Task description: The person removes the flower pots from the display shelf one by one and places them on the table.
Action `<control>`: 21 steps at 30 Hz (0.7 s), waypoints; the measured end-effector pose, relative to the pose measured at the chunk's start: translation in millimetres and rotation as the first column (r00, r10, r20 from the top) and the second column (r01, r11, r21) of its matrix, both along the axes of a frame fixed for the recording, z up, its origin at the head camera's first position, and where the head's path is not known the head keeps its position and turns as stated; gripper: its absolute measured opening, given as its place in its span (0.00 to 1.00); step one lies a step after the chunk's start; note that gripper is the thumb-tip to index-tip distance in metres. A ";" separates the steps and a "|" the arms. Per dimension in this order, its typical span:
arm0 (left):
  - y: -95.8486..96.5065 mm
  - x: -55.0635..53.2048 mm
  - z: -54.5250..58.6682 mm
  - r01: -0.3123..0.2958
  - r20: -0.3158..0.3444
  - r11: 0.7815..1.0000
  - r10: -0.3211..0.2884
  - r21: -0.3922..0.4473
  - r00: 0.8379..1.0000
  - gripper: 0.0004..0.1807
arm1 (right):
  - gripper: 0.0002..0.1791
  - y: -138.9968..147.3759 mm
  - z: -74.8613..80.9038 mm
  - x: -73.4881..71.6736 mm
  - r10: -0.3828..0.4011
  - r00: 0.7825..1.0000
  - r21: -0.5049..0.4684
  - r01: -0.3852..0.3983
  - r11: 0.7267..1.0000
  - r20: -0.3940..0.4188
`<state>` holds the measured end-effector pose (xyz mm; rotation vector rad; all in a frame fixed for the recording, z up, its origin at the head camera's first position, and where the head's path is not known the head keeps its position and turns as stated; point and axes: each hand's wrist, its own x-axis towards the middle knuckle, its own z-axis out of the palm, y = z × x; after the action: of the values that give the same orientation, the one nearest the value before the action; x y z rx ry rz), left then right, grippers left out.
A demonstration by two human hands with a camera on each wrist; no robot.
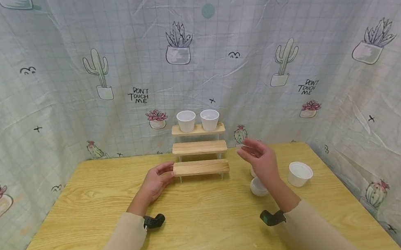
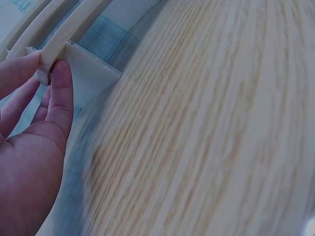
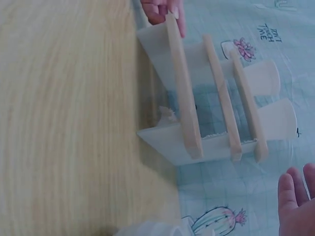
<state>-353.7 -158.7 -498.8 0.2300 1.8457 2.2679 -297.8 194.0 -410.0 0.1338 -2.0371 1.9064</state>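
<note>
A three-step wooden shelf [image 1: 200, 167] with white side supports stands at the back of the table. My left hand [image 1: 156, 182] pinches the left end of its lowest board [image 2: 78, 24] between thumb and fingers. Two white cups, a left one [image 1: 187, 122] and a right one [image 1: 210, 120], stand side by side on the top board. To the right of the shelf my right hand [image 1: 262, 161] is raised, fingers loosely bent and holding nothing. Below it is a white cup [image 1: 258, 187], partly hidden by the hand and wrist.
Farther right on the wooden table [image 1: 205, 231] stands another white cup [image 1: 299, 174]. Another pale container shows partly behind my right hand. A cactus-print cloth [image 1: 196, 84] hangs close behind the shelf and along both sides of the table.
</note>
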 end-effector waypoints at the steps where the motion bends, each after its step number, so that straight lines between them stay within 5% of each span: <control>1: -0.1 0.0 0.0 0.001 -0.001 1.000 -0.001 -0.001 1.000 0.29 | 0.29 1.5 -1.7 2.7 -0.004 1.000 0.007 0.004 1.000 0.003; 8: -0.8 -0.8 -0.5 -0.002 0.002 1.000 0.002 -0.003 1.000 0.29 | 0.31 12.2 -10.0 22.0 -0.027 0.999 0.027 0.026 0.999 0.039; 21: -1.1 0.5 0.8 0.014 0.004 1.000 -0.014 0.003 1.000 0.29 | 0.26 22.5 2.8 82.2 -0.079 0.996 0.190 0.069 0.979 0.046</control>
<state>-353.2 -159.8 -498.0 0.2379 1.8326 2.2608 -215.5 216.5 -407.2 0.0527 -2.2236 1.6889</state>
